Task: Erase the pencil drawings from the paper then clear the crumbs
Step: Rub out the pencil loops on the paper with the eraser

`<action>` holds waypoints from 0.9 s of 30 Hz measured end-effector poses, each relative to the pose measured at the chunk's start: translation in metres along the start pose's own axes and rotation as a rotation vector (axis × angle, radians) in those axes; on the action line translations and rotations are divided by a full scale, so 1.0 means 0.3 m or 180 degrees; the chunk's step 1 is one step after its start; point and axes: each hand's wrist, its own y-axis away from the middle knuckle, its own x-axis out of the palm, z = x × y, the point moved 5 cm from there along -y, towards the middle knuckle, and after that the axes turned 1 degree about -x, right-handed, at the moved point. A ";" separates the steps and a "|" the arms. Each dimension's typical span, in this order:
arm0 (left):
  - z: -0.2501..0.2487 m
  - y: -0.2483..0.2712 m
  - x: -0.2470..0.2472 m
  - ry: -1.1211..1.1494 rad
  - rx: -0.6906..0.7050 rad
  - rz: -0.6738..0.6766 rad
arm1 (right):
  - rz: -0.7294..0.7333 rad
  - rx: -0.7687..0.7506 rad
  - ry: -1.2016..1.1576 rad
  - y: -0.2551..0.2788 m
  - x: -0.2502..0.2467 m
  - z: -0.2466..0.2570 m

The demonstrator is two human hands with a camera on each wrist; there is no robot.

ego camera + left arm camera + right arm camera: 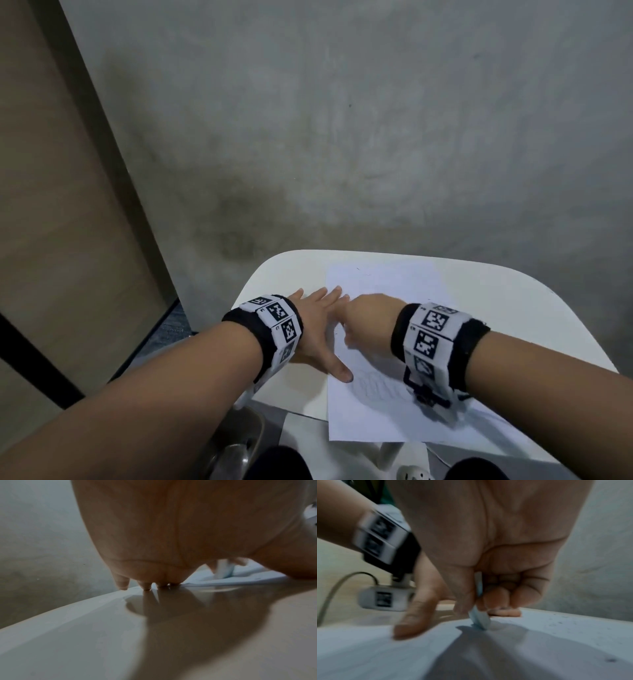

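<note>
A white sheet of paper (383,404) lies on the small white table (513,308), with faint pencil lines (373,385) near its lower middle. My left hand (317,320) lies flat with spread fingers on the paper's left edge, its thumb (412,616) pressing the sheet. My right hand (368,322) is curled over the paper and pinches a pale blue eraser (479,619), whose tip touches the sheet. Dark eraser crumbs (563,620) speckle the paper at the right of the right wrist view. The eraser (224,570) also shows blurred past the left palm.
The table has rounded corners and its far edge (376,255) stands close to a grey wall (342,120). A wooden panel (51,205) rises at the left. A metal chair part (236,442) sits below the table's left edge.
</note>
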 end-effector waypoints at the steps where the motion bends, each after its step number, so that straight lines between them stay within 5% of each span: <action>1: -0.003 0.000 0.002 -0.0013 0.0003 -0.0007 | 0.0034 -0.0105 -0.0076 0.027 0.012 0.017; 5: -0.005 -0.003 0.006 -0.0121 0.0000 0.0012 | 0.0267 -0.0360 -0.0230 0.094 0.017 0.031; 11: 0.021 -0.027 -0.013 -0.0232 -0.0101 0.0079 | -0.0251 0.0269 -0.0161 -0.022 -0.069 -0.126; 20: 0.018 -0.036 -0.008 -0.0199 -0.0137 0.0092 | 0.0249 -0.0297 0.0360 0.061 -0.002 -0.024; 27: 0.027 -0.040 -0.008 -0.0273 -0.0167 0.0135 | 0.0206 0.0174 0.0397 -0.022 -0.027 -0.060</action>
